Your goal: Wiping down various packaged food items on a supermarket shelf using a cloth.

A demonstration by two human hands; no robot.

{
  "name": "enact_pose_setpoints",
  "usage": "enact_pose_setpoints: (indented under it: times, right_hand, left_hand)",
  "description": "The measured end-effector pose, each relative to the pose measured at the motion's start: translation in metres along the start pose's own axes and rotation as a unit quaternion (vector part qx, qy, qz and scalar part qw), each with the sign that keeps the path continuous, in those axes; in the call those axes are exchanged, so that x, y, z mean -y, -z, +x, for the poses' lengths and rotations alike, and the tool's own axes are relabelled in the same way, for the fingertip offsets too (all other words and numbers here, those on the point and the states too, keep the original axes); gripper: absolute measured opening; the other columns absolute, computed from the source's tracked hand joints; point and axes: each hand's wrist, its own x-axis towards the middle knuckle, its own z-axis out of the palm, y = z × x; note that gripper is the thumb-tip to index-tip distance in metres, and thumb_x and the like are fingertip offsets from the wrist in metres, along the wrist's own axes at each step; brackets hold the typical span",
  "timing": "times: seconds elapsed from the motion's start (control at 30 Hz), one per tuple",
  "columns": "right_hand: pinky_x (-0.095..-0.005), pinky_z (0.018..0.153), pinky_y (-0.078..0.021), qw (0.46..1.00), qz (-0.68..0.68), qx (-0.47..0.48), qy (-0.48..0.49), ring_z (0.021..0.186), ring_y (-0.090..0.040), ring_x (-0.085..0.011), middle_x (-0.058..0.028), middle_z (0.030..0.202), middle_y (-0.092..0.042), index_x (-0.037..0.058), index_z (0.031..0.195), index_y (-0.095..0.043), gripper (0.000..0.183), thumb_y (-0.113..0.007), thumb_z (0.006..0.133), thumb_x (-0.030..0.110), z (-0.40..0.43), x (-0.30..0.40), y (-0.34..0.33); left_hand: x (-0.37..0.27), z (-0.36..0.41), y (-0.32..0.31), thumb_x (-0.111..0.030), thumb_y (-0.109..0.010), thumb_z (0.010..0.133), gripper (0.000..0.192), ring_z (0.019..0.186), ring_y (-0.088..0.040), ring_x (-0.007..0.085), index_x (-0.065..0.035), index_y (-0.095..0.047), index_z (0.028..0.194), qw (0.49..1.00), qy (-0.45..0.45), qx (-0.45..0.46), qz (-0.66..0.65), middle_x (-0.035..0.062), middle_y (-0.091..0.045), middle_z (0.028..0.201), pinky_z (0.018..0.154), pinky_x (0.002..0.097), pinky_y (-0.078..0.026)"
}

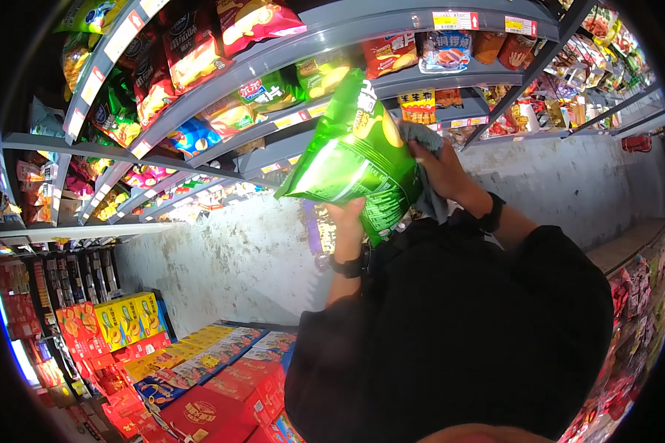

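A puffed, shiny green bag of potato chips is held tilted in front of the shelves, its printed panels turned up towards me. My left hand grips its lower edge, the thumb on the foil. A grey cloth is bunched in my right hand, which presses against the right side of the bag. The cloth hides part of that side. Both wrists wear dark bands.
Shelf tiers with price tags run across the top, lined with snack bags such as a red chip bag. Stacked red cartons and yellow boxes stand at lower left. Hanging packets line the right edge. The pale floor is stained.
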Motion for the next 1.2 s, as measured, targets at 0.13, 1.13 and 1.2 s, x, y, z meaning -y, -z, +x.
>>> enact_pose_setpoints:
  times: [0.13, 1.13, 1.2]
  right_hand:
    - [-0.0255, 0.079, -0.0430, 0.999, 0.007, -0.008, -0.032, 0.088, -0.054, -0.0101, -0.0024, 0.096, -0.061, 0.0018, 0.125, -0.052, 0.035, -0.050, 0.095, 0.019, -0.020, -0.003, 0.005]
    - [-0.0237, 0.075, -0.0433, 0.976, 0.129, -0.123, -0.125, 0.084, -0.054, -0.0084, -0.0009, 0.094, -0.060, 0.0021, 0.112, -0.057, 0.029, -0.051, 0.095, 0.024, -0.004, 0.016, 0.010]
    - [-0.0237, 0.076, -0.0434, 0.982, 0.093, -0.102, -0.125, 0.085, -0.054, -0.0087, -0.0016, 0.094, -0.061, 0.0020, 0.113, -0.057, 0.030, -0.051, 0.095, 0.024, -0.007, 0.007, 0.013]
  left_hand:
    - [0.004, 0.003, 0.004, -0.017, -0.070, 0.071, 0.070, 0.108, -0.052, 0.0229, 0.0044, -0.037, 0.129, 1.000, -0.002, 0.012, 0.000, 0.0138, -0.052, 0.119, 0.094, 0.0347, -0.043]
    - [0.011, 0.016, -0.002, -0.015, -0.067, 0.078, 0.065, 0.108, -0.050, 0.0208, 0.0023, -0.034, 0.132, 0.990, 0.124, 0.066, 0.004, 0.0116, -0.051, 0.121, 0.093, 0.0331, -0.041]
    - [0.005, 0.018, -0.007, -0.013, -0.067, 0.078, 0.064, 0.109, -0.050, 0.0213, 0.0014, -0.035, 0.131, 0.994, 0.109, 0.021, 0.024, 0.0120, -0.050, 0.122, 0.093, 0.0341, -0.042]
